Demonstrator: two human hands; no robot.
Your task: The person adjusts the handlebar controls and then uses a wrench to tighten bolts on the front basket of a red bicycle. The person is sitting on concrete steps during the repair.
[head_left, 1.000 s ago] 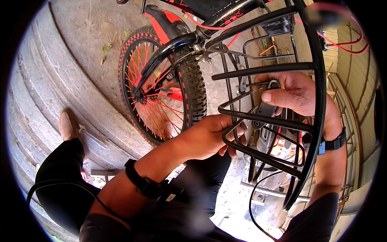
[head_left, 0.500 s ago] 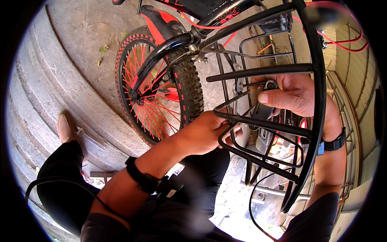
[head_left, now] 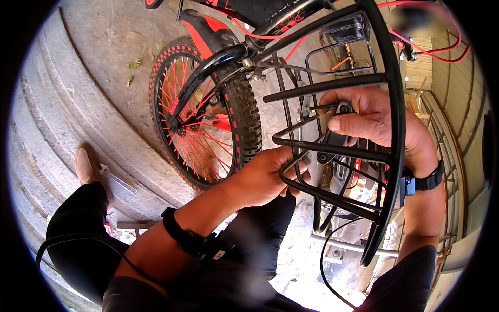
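Note:
A black wire bike rack (head_left: 392, 119), shaped like an open basket, is mounted in front of a bicycle with a black and red frame. My right hand (head_left: 371, 117) reaches between its bars from the right. Thumb and fingers pinch a black oblong bracket (head_left: 332, 140) with holes at its ends, against the inner bars. My left hand (head_left: 275, 177) is closed round the lower left wires of the rack, below the bracket. Its fingertips are partly hidden behind the wires. To the left of the rack stands the knobbly front wheel (head_left: 247, 114) with red spokes.
On the concrete ground near my shoe (head_left: 86, 166) lies a silver wrench (head_left: 122, 183). Red cables (head_left: 442, 57) loop at the upper right. A corrugated wall (head_left: 460, 78) runs along the right. A black cord (head_left: 325, 260) hangs below the rack.
The rack has turned slightly, its right side shifting left and upward. Both hands stay on it, and the bracket's lower end now shows more clearly.

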